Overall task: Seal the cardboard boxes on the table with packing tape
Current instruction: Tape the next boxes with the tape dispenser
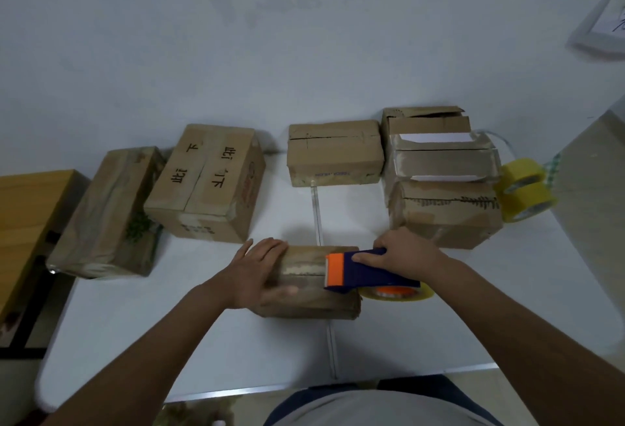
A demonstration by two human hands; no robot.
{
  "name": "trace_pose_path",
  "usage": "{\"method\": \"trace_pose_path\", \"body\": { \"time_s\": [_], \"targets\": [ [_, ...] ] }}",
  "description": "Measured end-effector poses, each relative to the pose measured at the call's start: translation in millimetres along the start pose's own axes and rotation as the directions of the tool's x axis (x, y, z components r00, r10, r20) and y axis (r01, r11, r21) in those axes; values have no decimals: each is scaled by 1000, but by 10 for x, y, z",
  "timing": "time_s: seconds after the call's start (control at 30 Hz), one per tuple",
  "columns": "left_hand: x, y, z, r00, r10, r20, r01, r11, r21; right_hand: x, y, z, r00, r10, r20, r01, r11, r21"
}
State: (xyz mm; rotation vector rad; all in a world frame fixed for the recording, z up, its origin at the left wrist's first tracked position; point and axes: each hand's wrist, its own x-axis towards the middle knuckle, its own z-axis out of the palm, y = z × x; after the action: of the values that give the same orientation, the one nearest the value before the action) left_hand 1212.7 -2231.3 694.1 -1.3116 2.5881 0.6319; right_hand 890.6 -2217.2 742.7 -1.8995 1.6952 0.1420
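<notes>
Tape is the weak point at this moment. The box (304,281) lies near the front middle of the table (169,324), with the dispenser (365,271) laid across its top at the right end, orange blade end over the seam. The right hand (402,256) is wrapped round the dispenser's blue body, fingers curled on it; the left hand (260,273) lies flat over the box's left end, fingers straight, thumb down the near face.

Risks, as I judge them: the box looks light and worn, so a pull along the seam could drag it if the left hand eases — the strip would then wander off the seam or wrinkle. The flaps look soft, and pressing hard could buckle them. The left fingers sit in the blade's path along the top.

Further out, other boxes stand along the back of the table: two (108,215) at left, one (334,153) in the middle, a stack (439,182) at right with loose flaps — apparently not yet sealed. Two yellow rolls (524,188) sit beside the stack. The table is white, with a seam down its middle, against a pale wall (270,36); a wooden surface (27,222) stands to the left.
</notes>
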Motion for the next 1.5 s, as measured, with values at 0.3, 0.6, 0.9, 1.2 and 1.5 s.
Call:
{"method": "trace_pose_path", "body": {
  "time_s": [0.3,0.6,0.9,1.2,1.5],
  "targets": [
    [274,381,460,935,-203,-290,232,970,72,35,7,-2,1000,-19,11,19,999,32],
    [269,384,463,941,-201,-274,223,973,53,-97,224,117,999,-35,34,28,982,189],
    [274,401,440,937,-227,-266,253,965,69,-136,584,62,999,1,33,-7,982,188],
    [299,623,360,958,-143,-248,186,970,158,-129,681,172,998,-37,44,26,975,222],
    [378,872,637,964,-140,-225,158,986,62,-64,669,25,920,-7,392,-101,962,252]
  ]
}}
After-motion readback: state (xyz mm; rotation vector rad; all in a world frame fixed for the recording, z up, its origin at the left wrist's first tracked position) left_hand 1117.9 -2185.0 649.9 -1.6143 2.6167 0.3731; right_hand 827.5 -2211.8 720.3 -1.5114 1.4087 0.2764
